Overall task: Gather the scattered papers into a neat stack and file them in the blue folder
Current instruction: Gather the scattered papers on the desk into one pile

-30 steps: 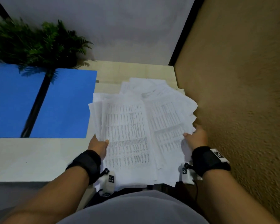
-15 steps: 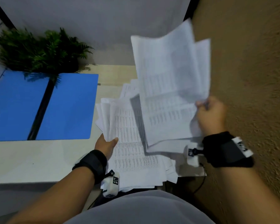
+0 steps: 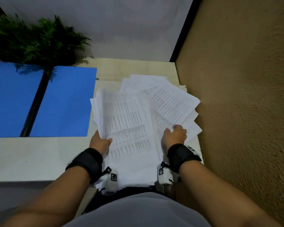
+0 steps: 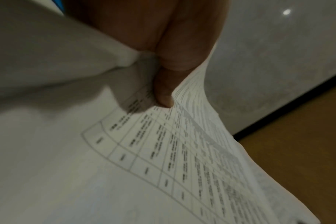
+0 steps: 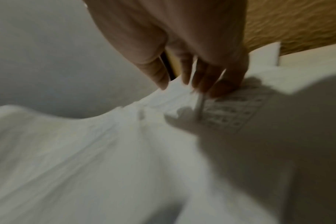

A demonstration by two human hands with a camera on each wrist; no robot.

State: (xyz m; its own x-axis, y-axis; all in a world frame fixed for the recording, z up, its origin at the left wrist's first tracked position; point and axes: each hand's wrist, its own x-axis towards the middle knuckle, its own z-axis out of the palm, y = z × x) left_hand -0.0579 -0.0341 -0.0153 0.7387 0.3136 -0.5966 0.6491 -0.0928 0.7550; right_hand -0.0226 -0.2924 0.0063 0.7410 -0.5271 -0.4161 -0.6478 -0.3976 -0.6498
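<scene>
As the batch our right hand had been holding up half a second earlier was back down on the pile, the head view showed the papers in one loose heap at the right end of the table, against the brown wall. A second ago both hands had been low on the heap; now they were low again, so we judged one lift-and-drop pass done and the gathering only partly finished: sheets to the right fanned out at angles, edges not squared. Our left hand gripped the left near edge of the heap, thumb on top. Our right hand rested on the fanned sheets with fingers bent; whether it gripped any we could not tell here. The blue folder lay open and flat to the left, just beside the heap, with nothing in it; a fern overhung its far edge.

Left wrist view: thumb pressed onto a printed table sheet, sheets curving up past it, so a pinch on the stack edge.

Right wrist view, blurred: fingers extended down, tips touching the paper, one sheet edge standing between them; loosely open, pressing not clamping.
</scene>
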